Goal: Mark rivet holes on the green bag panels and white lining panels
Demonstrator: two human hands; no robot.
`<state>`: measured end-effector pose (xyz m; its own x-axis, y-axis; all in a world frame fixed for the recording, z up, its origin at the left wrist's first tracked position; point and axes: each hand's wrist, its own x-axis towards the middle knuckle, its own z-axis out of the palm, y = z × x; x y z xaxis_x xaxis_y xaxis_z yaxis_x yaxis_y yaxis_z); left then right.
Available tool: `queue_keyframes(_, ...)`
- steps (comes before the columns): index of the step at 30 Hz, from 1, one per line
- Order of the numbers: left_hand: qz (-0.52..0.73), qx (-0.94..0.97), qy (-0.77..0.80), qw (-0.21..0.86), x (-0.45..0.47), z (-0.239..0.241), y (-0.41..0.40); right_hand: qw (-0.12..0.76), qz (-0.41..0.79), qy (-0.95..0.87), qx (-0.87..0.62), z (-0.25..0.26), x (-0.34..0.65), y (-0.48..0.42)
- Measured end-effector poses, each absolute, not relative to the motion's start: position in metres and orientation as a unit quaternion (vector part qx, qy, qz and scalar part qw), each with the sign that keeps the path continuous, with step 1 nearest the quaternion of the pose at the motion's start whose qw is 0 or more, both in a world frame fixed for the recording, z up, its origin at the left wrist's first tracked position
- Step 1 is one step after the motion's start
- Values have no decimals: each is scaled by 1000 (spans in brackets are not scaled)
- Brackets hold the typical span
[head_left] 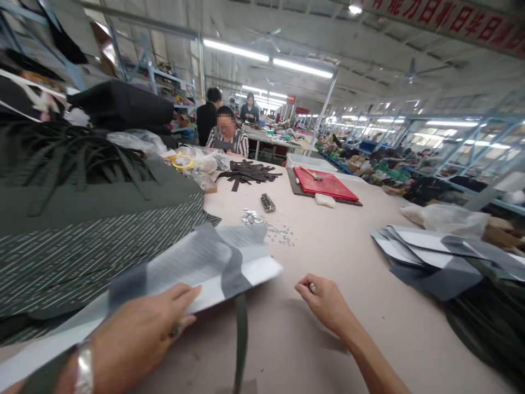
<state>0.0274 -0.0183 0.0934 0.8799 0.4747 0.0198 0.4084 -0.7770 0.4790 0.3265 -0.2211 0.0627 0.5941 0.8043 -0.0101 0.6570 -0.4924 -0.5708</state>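
My left hand (137, 334) is closed on the edge of a grey-and-white fabric panel (250, 271), which is lifted at a tilt above the table. A dark green strap (241, 339) hangs down from the panel's near edge. Something small and greenish shows between the left fingers; I cannot make out what. To the right, apart from the panel, my right hand (322, 301) is closed in a pinch above the table. A small pale thing shows at its fingers, too little to name. Beyond the panel, small shiny metal pieces (283, 235) lie scattered beside a dark metal bundle (268, 202).
Dark green striped fabric (102, 246) covers the left side, with loose straps on top. Dark strips (250, 172) and a red board (326, 183) with a hammer (311, 173) lie farther back. Stacked panels (435, 246) are at right. A person in stripes (241, 143) sits opposite.
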Motion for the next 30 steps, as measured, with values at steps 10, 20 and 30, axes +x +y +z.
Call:
queue_keyframes(10,-14,767,326,552,26,93,-94,303,182,-484,-801,90,283,-229)
queue_keyframes(20,141,826,281,467,9,58,-112,377,463,-500,-627,105,179,-188)
queue_keyframes(30,147,852,297,406,4,40,-104,345,490,-432,-674,83,179,-165)
